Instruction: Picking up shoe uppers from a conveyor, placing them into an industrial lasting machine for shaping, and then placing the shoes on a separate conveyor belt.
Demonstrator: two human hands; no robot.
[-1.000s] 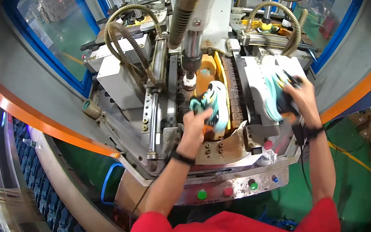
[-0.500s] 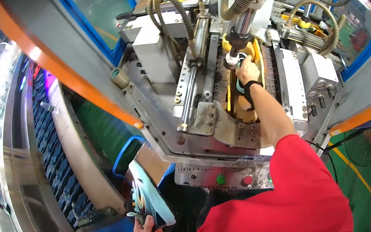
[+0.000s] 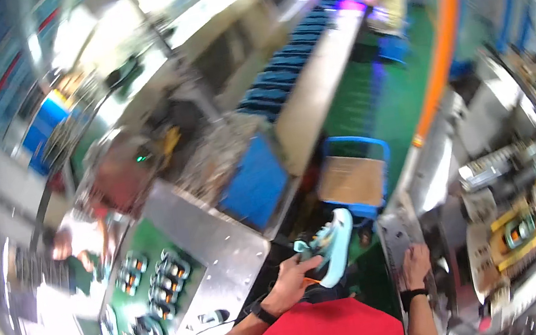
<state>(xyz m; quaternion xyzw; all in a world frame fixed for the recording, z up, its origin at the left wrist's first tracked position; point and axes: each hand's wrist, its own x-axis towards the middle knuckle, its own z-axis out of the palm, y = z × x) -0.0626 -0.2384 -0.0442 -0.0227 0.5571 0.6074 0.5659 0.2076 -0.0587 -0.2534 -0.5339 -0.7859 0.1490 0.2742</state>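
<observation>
A light blue sports shoe [image 3: 335, 248], its sole turned to the right, is gripped in my left hand [image 3: 293, 279] with the thumb over the opening. My right hand [image 3: 416, 264], fingers curled in, rests by the grey metal front ledge of the machine [image 3: 397, 238]; nothing shows in it, though it is a little blurred. Farther right, another shoe [image 3: 519, 233] sits between the yellow pads [image 3: 500, 239] of the press, apart from both hands.
A blue-framed trolley with a brown board [image 3: 351, 181] stands ahead. A conveyor [image 3: 287, 66] runs away beside it, with a seated person [image 3: 387, 1] at its far end. Several shoes [image 3: 167, 282] are on a green surface at left, near another person [image 3: 76, 240]. An orange post [image 3: 447, 34] rises at right.
My view has swung left. My right hand has come out of the press, leaving the shoe between the pads, and is now at the front ledge. My left hand keeps its shoe.
</observation>
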